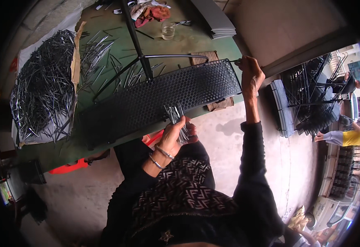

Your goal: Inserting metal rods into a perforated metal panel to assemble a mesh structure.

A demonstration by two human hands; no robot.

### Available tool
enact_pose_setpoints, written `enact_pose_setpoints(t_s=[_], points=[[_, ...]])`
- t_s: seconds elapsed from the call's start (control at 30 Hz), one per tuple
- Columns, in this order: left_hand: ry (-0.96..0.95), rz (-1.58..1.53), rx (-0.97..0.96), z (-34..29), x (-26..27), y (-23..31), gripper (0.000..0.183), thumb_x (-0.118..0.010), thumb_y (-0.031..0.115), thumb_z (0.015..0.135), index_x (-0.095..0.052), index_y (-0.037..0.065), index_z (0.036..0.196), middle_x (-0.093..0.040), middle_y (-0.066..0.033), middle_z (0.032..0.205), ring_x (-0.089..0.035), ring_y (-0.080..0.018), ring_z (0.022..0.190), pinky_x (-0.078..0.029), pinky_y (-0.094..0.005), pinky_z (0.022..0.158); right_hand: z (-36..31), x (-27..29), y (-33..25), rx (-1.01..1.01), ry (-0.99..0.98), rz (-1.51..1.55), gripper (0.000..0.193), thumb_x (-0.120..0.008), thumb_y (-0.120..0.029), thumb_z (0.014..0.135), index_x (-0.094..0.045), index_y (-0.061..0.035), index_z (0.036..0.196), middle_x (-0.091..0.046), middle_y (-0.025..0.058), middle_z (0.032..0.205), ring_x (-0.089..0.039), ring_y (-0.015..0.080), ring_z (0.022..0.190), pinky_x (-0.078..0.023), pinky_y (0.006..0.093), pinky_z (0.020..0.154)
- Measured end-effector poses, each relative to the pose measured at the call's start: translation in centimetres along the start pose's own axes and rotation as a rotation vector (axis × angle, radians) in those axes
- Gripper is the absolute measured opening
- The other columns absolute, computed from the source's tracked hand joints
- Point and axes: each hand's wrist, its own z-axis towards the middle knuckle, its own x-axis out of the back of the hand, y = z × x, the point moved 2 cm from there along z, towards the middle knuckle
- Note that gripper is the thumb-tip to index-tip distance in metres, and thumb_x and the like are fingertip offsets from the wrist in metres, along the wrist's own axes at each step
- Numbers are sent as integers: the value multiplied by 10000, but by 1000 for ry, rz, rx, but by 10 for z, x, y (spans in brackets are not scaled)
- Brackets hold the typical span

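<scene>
A long black perforated metal shelf [159,92] lies slantwise on the green table, with thin black rods attached at its far side. My left hand [175,133] is closed round a bundle of thin, shiny dark strips [174,112] close to the shelf's near edge. At the shelf's far right corner, my right hand [250,76] is raised, its fingers pinched on what looks like one thin dark strip [236,61]. The fingertips hide most of that strip. To the left, a paper-lined open box [76,61] holds a big heap of similar strips [48,86].
Loose strips [95,51] are scattered over the green table [118,37]. At its far side are a glass [168,30], rags [151,14] and stacked grey panels [215,18]. Corrugated cardboard [219,103] lies under the shelf. A red stool [69,166] stands below; racks [307,94] and a person [348,138] are at right.
</scene>
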Motion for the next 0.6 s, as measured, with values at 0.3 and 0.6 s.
enact_pose_setpoints(t_s=[0.3, 0.6], points=[[-117, -5, 5, -9, -25, 16, 346, -511, 347, 992, -530, 37, 1144, -466, 8, 719, -412, -69, 593, -330, -219, 511, 14, -9, 11, 128, -71, -196, 219, -595, -157, 923, -666, 38, 994, -706, 110, 795, -695, 159, 718, -523, 268, 664], [-145, 42, -37, -2, -34, 20, 316, -523, 321, 988, -534, 22, 1090, -420, 23, 687, -344, -39, 553, -247, -189, 468, 28, -11, 2, 151, -171, -399, 228, -590, -173, 899, -677, 29, 961, -687, 115, 707, -681, 142, 677, -513, 280, 634]])
